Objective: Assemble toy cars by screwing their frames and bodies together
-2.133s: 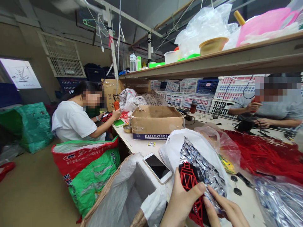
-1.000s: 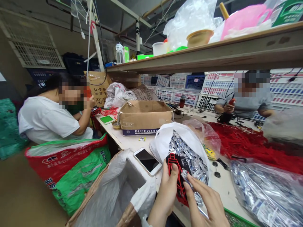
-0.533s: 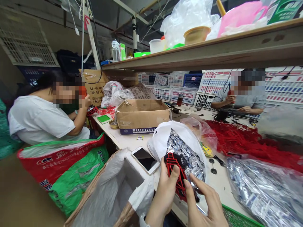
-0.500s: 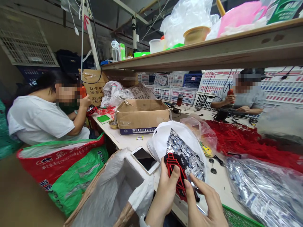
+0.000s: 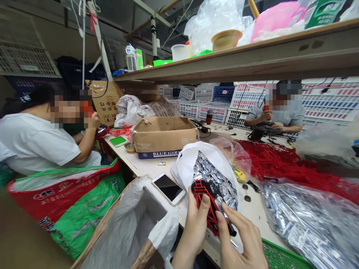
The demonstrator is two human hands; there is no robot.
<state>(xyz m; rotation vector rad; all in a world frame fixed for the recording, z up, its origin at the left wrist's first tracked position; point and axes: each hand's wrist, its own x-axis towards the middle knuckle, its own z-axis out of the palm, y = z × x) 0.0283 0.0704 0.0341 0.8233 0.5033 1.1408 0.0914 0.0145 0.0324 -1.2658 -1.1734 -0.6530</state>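
Crowded bench (image 5: 148, 170), near edge: left hand (image 5: 196, 222) (thumb on top) clamps the red cutout (image 5: 205, 200) over the sachet bag (image 5: 214, 177), right hand (image 5: 241, 241) pinches its lower end — a slack pinch could drop it off the edge.

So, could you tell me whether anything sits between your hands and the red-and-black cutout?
Nothing visible does. The left hand grips the red-and-black cutout directly, thumb on its face, and the right hand touches its lower edge.
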